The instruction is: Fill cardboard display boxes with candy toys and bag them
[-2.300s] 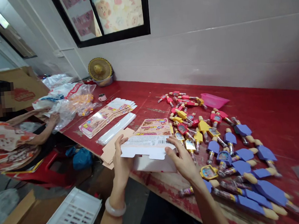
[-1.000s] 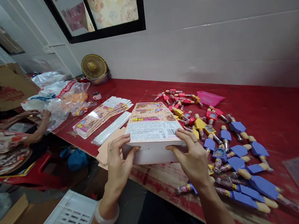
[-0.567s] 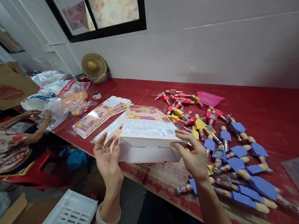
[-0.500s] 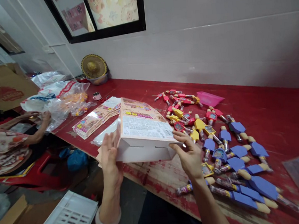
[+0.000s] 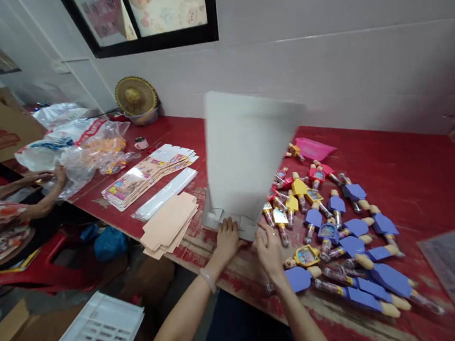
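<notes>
A cardboard box (image 5: 245, 153) stands in front of me on the table, its tall plain panel upright and its grey-white side toward me. At its low front edge, my left hand (image 5: 228, 240) is closed over the folded flaps. My right hand (image 5: 269, 249) grips the box's right front corner. Right of the box lie many small toys, blue (image 5: 351, 247), yellow (image 5: 299, 187) and red (image 5: 317, 172), each with a clear tube of small pieces. The box's printed side is hidden from me.
Flat printed cartons (image 5: 133, 185), a clear plastic bundle (image 5: 168, 192) and peach card sheets (image 5: 170, 223) lie to the left. A pink scoop (image 5: 315, 148) is at the back. Below left stands a white crate (image 5: 94, 336). Another person's hands (image 5: 55, 176) work by plastic bags (image 5: 77, 138).
The box has come down from mid-air onto the table and turned, so its plain side now faces me. Both hands have shifted to its low front edge, and the peach sheets are uncovered.
</notes>
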A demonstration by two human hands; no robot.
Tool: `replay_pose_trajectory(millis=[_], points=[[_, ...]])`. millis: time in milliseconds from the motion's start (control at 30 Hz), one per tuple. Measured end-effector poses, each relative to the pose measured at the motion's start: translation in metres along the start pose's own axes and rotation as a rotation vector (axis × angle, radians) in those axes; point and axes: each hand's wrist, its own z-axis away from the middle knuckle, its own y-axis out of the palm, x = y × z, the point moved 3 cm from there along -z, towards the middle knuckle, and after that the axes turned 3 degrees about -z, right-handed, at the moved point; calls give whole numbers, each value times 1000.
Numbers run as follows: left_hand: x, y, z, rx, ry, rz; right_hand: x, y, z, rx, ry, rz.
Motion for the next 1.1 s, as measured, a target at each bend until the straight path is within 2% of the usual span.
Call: replay_pose_trajectory(millis=[133,200,300,367,433,500,567,600,667,767,867,900,967,1033,1100], points=[[14,-1,-26,-5,-117,-25,-9,47,-4,204,-63,182],[19,-4,-37,-27,-109,4,-22,67,-7,305,-67,313],[30,-14,-41,-63,-27,79,-42,79,-9,376,-87,499],[47,-24,-32,-100,28,140,-52,81,-10,379,-129,587],[74,-36,-15,-181,4,179,-57,81,-9,359,-173,647],[111,-46,6,-300,-132,178,-58,82,-7,334,-191,686],[147,-50,26,-362,-341,99,-58,83,-5,309,-188,704],[162,-50,35,-355,-427,49,-58,84,-5,301,-184,705],[182,-47,48,-289,-511,-23,-59,83,-5,296,-178,688],[193,-48,61,-227,-507,-17,-58,80,-8,303,-148,622],[184,-59,77,-269,-565,-7,-39,74,-9,270,-70,489],[174,-62,85,-335,-584,11,-28,73,-6,261,-43,406],[141,-61,103,-518,-538,96,1,74,3,292,11,169],[93,-50,118,-638,-293,239,28,77,16,380,73,-109],[48,-34,127,-594,-30,376,46,76,28,399,155,-322]])
